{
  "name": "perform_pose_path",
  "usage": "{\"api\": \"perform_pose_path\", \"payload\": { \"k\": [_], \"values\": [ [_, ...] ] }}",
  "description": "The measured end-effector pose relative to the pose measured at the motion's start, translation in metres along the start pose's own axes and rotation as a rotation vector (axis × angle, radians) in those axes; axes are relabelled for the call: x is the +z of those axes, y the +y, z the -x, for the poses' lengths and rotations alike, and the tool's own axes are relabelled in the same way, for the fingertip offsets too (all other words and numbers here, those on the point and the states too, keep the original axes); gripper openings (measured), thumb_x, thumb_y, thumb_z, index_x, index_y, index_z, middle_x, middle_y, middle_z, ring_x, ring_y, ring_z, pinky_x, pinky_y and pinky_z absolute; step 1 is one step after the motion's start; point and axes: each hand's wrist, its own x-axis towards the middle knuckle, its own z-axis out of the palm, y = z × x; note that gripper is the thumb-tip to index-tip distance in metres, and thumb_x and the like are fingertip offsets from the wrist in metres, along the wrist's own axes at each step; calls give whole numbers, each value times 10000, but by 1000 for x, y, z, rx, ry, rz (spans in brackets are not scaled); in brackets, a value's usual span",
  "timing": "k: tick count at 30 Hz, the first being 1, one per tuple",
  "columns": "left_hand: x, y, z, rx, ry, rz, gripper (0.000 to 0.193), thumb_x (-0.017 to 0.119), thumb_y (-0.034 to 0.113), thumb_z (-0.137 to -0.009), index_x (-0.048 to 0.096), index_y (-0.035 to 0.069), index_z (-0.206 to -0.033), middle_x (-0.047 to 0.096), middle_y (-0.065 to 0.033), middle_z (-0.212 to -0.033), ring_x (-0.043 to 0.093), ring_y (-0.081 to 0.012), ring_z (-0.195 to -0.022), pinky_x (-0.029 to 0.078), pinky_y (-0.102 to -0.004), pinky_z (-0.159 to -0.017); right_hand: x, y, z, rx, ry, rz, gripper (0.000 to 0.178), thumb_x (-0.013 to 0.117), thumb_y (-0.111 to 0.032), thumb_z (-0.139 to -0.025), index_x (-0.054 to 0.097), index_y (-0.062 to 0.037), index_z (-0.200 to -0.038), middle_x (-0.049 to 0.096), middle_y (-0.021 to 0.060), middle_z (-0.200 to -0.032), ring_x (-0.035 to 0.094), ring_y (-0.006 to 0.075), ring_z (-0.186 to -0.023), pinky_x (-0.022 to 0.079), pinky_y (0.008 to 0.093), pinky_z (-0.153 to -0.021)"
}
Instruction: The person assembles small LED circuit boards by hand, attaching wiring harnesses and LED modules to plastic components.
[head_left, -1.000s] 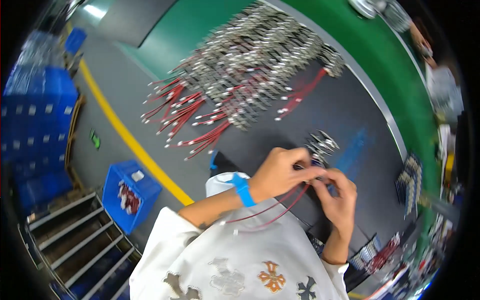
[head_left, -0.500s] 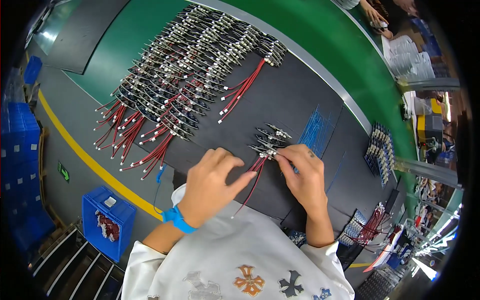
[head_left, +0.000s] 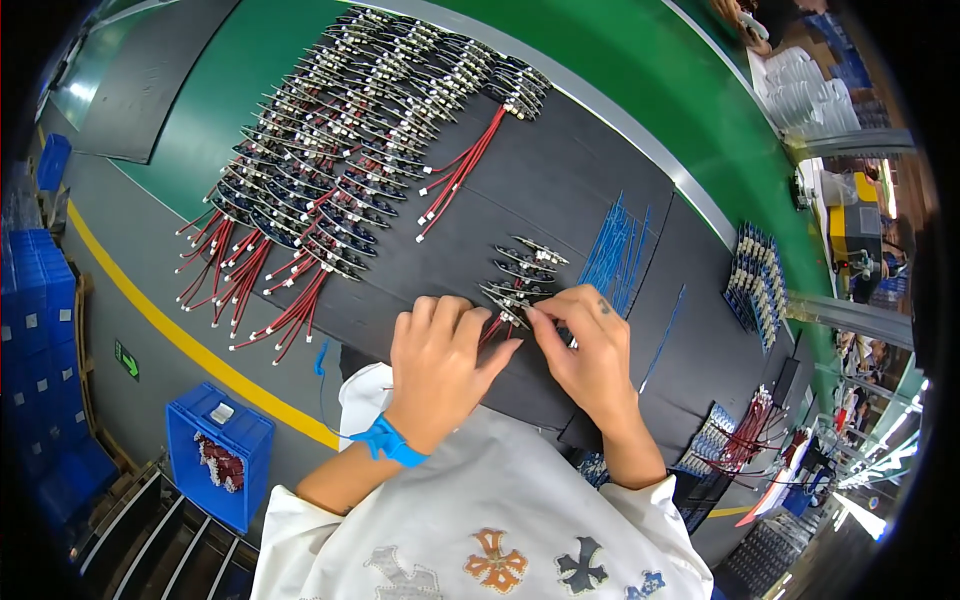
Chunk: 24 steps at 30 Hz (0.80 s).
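Observation:
Before me on the black mat is a short row of small circuit boards (head_left: 524, 268) with white connectors. At its near end, the thumb and index finger of my right hand (head_left: 588, 350) pinch the edge of a circuit board (head_left: 507, 303). My left hand (head_left: 438, 365) is just left of that board, fingers bent and thumb held apart, with no thing visible between them. Red wires (head_left: 490, 328) run from the board toward the left fingertips, which partly hide them. A blue wrist strap (head_left: 390, 442) with a cord circles my left wrist.
Many boards (head_left: 330, 130) with red wires cover the mat's far left. Right of my hands lie blue ties (head_left: 612, 255); beyond stands a stack of boards (head_left: 757, 285). Wired boards (head_left: 712, 440) are at the right edge. A blue bin (head_left: 222, 450) stands lower left.
My left hand has come closer to the red wires, its fingers more bent. The right hand has shifted slightly left and still pinches at the near board. The whole view has shifted a little.

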Motion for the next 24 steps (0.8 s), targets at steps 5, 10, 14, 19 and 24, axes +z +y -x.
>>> {"api": "perform_pose_path", "payload": {
  "k": [5,10,14,19,24],
  "values": [
    [11,5,-2,9,22,-114,267,795,215,-697,653,95,-889,589,-20,-863,526,-227,-803,357,-353,-689,-8,5,-22,91,88,-2,163,701,-7,-778,653,18,-932,633,136,-908,619,312,-893,498,365,-780],
    [4,1,-5,14,1,-167,205,768,171,-726,651,82,-869,601,-22,-863,535,-217,-776,361,-348,-695,-5,25,-28,123,-38,-124,148,660,-3,-822,647,35,-965,633,152,-924,627,316,-857,496,364,-763],
    [-8,-2,-6,27,-37,-152,216,754,128,-739,666,65,-925,602,-20,-849,540,-217,-768,363,-348,-698,-9,24,-22,190,-172,-163,142,664,-9,-822,649,30,-958,634,141,-925,630,308,-840,495,362,-717],
    [-16,-4,2,-8,-74,-110,223,723,125,-774,661,56,-977,570,-26,-860,524,-210,-793,362,-361,-706,-5,17,-24,77,-45,-34,158,705,-20,-780,660,8,-929,616,109,-906,620,287,-813,490,358,-676],
    [-13,-9,3,44,50,-127,146,750,69,-732,681,76,-860,617,-3,-781,545,-203,-712,368,-347,-688,-5,4,-20,-129,-125,-26,179,755,-27,-707,659,-26,-858,555,71,-809,580,255,-724,473,357,-632]
  ]
}}
